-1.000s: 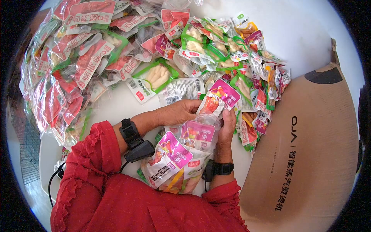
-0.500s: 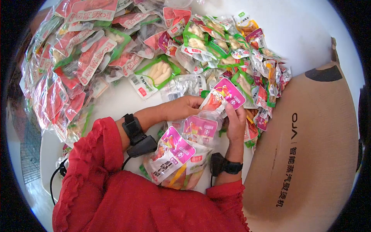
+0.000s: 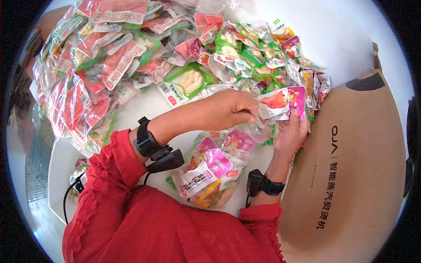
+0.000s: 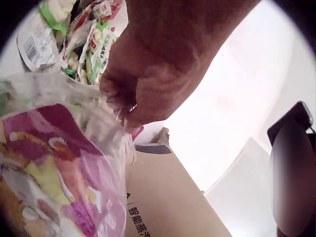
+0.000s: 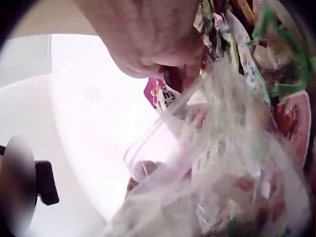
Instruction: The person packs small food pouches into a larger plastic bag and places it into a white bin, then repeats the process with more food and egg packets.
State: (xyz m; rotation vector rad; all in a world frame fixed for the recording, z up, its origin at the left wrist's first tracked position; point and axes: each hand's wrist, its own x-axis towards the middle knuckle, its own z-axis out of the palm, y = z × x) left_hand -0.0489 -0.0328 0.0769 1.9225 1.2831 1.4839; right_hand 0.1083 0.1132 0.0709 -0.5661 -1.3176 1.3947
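In the head view my right hand holds a white-and-pink snack packet by its lower edge, thumb on its front. My left hand is curled, close to the packet's left end. In the left wrist view its fingers pinch the gathered edge of a clear plastic bag. Several packets show through this bag, among them one with a pink label. It lies in front of the red-sleeved person's body, its mouth drawn up toward the hands.
A large clear bag full of red-labelled packets stands at the left. Loose packets with green, pink and yellow edges are heaped at the back. On the right stands a brown cardboard box. Everything rests on a white table.
Both hands have moved to the right. The packet has turned from slanting to nearly level and shifted right, away from the bag's mouth. My left hand has curled in more.
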